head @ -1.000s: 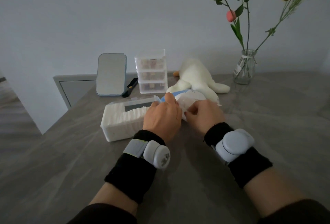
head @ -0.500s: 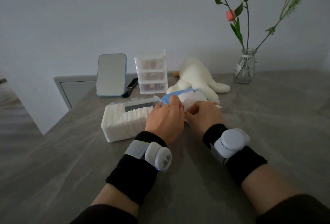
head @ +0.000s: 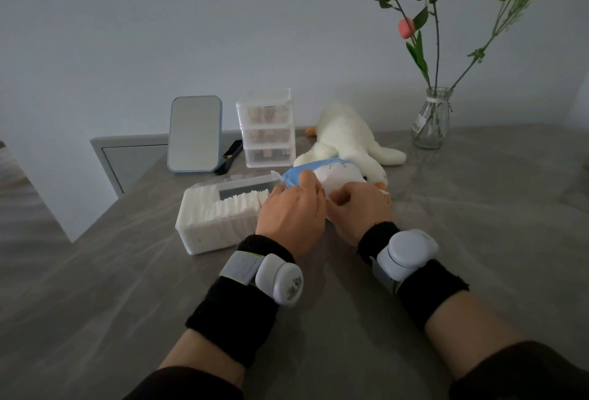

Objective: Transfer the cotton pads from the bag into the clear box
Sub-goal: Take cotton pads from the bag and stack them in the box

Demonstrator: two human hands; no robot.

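Both hands meet over the bag, which lies on the grey worktop just in front of a white plush toy. The left hand grips the blue edge of the bag, and its fingers are curled over this edge. The right hand holds the white part of the bag from the other side, with fingers bent and closed on the film. Whether any pad is already caught between the fingers, I cannot tell, because the hands hide the opening.

The clear box stands on the worktop just beside the left hand, on its left side. Its long axis runs across the view, from near left to far right, and its far right end comes close to the blue edge of the bag. A dense row of cotton pads stands on edge inside the box.

In my judgement the next move goes from the bag leftward to the box, and this way is short. The left hand is the nearer one to the box, so it seems the natural hand to carry the pads, while the right hand keeps the bag steady. The free place looks to be at the right end of the row, next to the left hand.
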